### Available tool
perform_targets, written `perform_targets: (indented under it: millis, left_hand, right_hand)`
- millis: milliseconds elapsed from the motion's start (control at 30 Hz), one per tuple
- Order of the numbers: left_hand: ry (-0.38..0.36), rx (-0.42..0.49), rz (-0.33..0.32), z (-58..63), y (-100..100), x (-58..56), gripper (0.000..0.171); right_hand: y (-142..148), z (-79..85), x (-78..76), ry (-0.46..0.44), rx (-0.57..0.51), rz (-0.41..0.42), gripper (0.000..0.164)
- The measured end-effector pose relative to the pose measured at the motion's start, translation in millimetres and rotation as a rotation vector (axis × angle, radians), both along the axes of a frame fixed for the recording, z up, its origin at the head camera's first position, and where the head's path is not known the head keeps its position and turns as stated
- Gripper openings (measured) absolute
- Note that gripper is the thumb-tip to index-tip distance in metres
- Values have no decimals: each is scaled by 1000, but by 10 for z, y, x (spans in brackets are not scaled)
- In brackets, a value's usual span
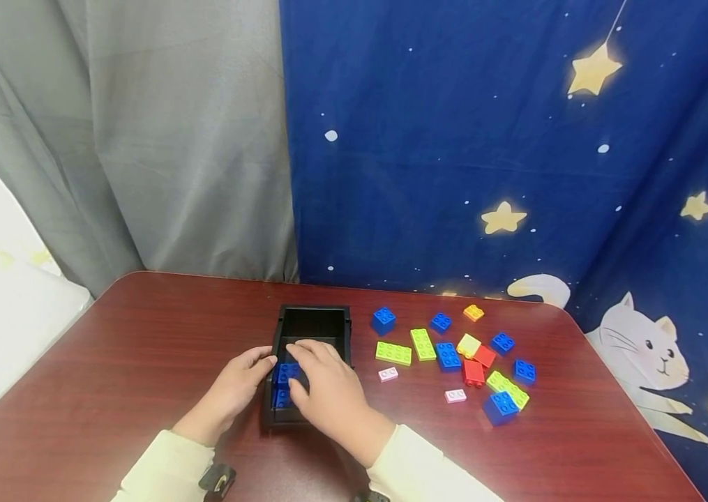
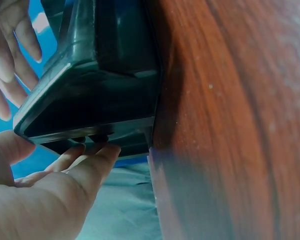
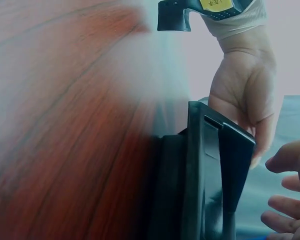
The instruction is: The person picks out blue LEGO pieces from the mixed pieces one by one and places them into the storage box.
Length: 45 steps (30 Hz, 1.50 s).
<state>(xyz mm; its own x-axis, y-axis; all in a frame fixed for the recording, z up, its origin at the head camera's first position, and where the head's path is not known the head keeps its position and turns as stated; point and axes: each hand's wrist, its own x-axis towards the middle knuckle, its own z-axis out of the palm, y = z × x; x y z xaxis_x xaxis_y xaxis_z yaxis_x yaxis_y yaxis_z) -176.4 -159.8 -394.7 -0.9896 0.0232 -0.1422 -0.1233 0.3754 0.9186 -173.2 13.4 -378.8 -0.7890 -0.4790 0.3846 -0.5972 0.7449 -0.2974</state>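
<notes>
A black plastic box stands on the table, with blue toy bricks lying in its near left part. My left hand holds the box's left wall; in the left wrist view the thumb is at the rim and the fingers lie against the outer side. Above the box's opening is my right hand, its fingers loosely bent and apart. Nothing shows between those fingers in the right wrist view. The right hand hides part of the box's inside.
Right of the box, loose bricks are scattered: blue, lime green, red, pale yellow, orange and pink. The dark red table ends at grey and blue curtains.
</notes>
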Motion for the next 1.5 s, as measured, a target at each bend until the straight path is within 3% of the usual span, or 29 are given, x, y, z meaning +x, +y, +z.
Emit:
perform_targets:
  millis: [333, 633, 800, 1500]
  left_hand:
    - [-4, -7, 14, -7, 23, 6, 47]
    - [5, -1, 4, -23, 32, 11, 47]
    - [0, 13, 7, -33, 28, 15, 47]
    - [4, 15, 8, -24, 16, 12, 45]
  right_hand:
    - [240, 73, 79, 73, -57, 11, 50]
    - [429, 120, 132, 78, -76, -8, 50]
    - [573, 99, 149, 139, -84, -19, 50]
    - [1100, 70, 163, 191, -47, -179, 55]
